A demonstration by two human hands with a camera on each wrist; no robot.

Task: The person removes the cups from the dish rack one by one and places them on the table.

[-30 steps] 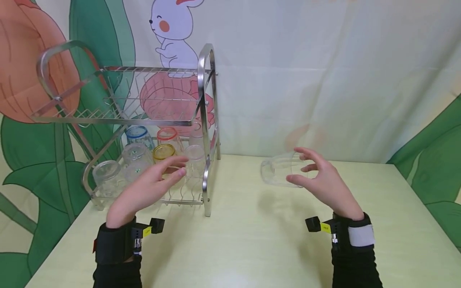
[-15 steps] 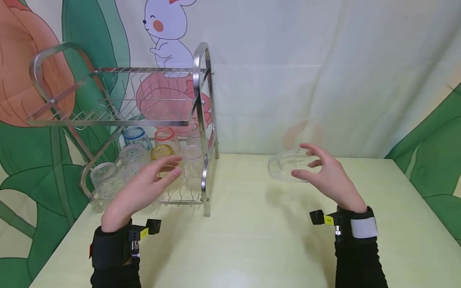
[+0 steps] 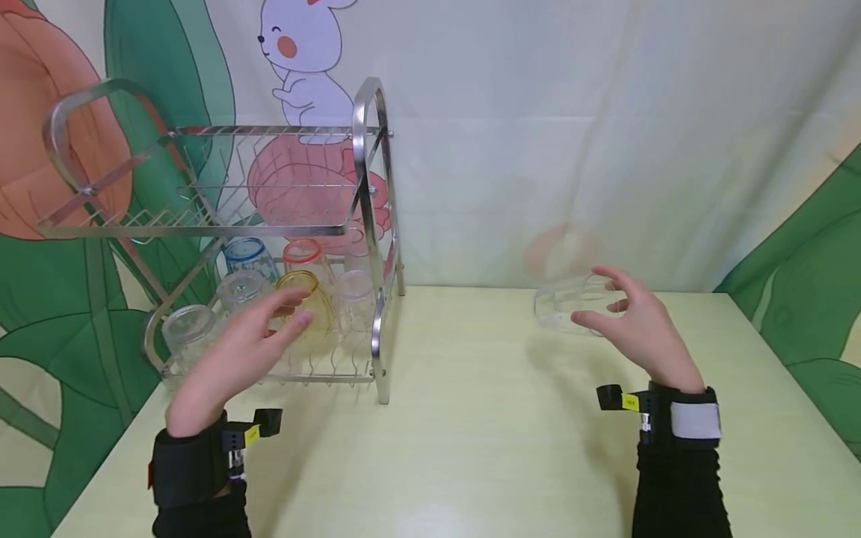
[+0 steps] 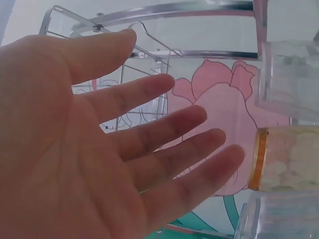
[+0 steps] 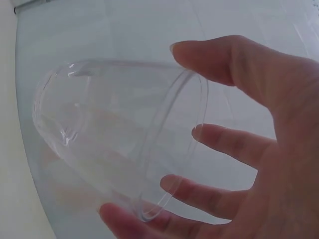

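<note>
Right of centre, I see the right hand (image 3: 642,329) grip a sideways clear glass (image 3: 553,308) near its rim. Lower left, the left hand (image 3: 235,347) spreads loosely, holding nothing, before the metal rack (image 3: 195,231).

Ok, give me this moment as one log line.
right hand: grips clear glass, held sideways | left hand: empty, in front of metal rack | lower tier: several glasses
</note>
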